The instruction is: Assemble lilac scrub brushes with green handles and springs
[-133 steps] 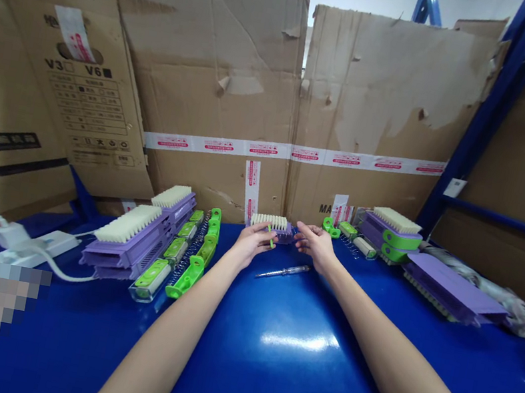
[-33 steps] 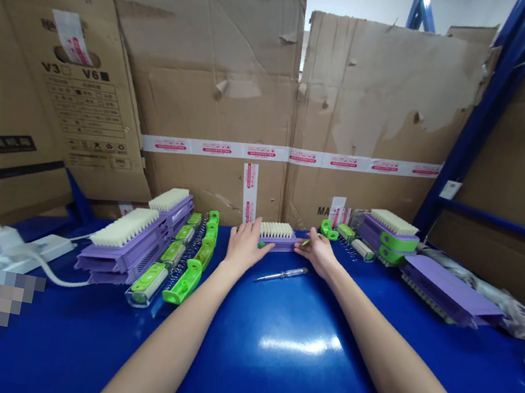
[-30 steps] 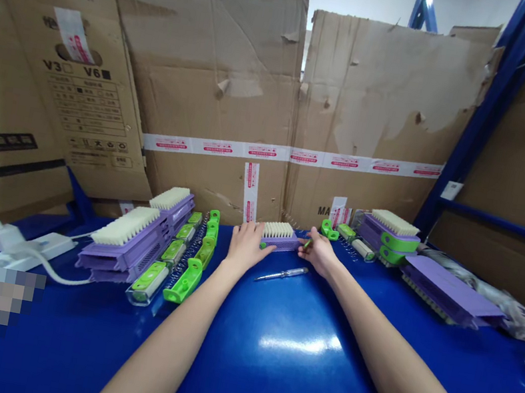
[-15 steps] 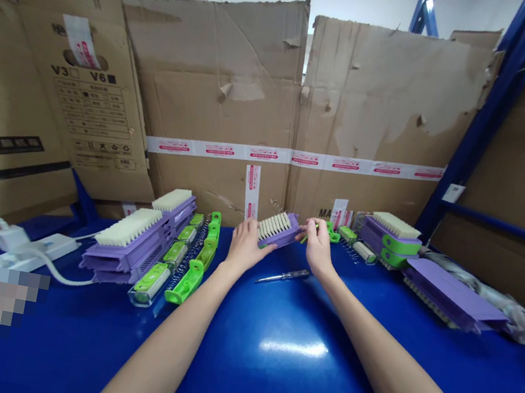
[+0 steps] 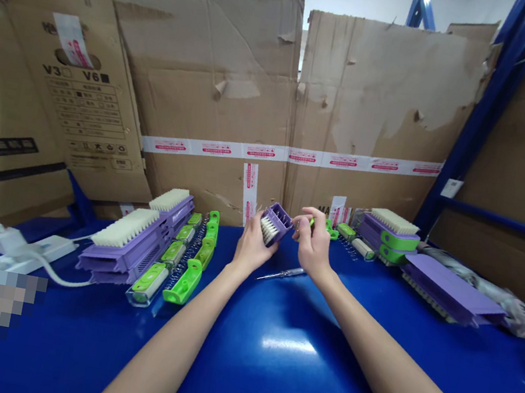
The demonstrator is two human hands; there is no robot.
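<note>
My left hand (image 5: pixel 251 243) is closed around a purple brush head (image 5: pixel 279 216) with cream bristles. The brush is tilted so that its open, hollow end faces up and towards my right hand. My right hand (image 5: pixel 314 243) has its fingers pinched just beside that end. A small green piece (image 5: pixel 311 221) shows between these fingers; its shape is mostly hidden. Below both hands a screwdriver (image 5: pixel 282 274) with a clear handle lies on the blue table (image 5: pixel 262 372).
At left stand stacked purple brushes (image 5: pixel 128 227), green-topped blocks (image 5: pixel 148 281), springs (image 5: pixel 192 252) and green end caps (image 5: pixel 184 281). More brushes (image 5: pixel 454 288) lie at right. A power strip (image 5: pixel 36 251) sits far left; cardboard (image 5: pixel 208 99) walls the back.
My left hand has turned the brush, so its hollow end now faces up and to the right. My right hand has shifted slightly left, its fingers raised near that end.
</note>
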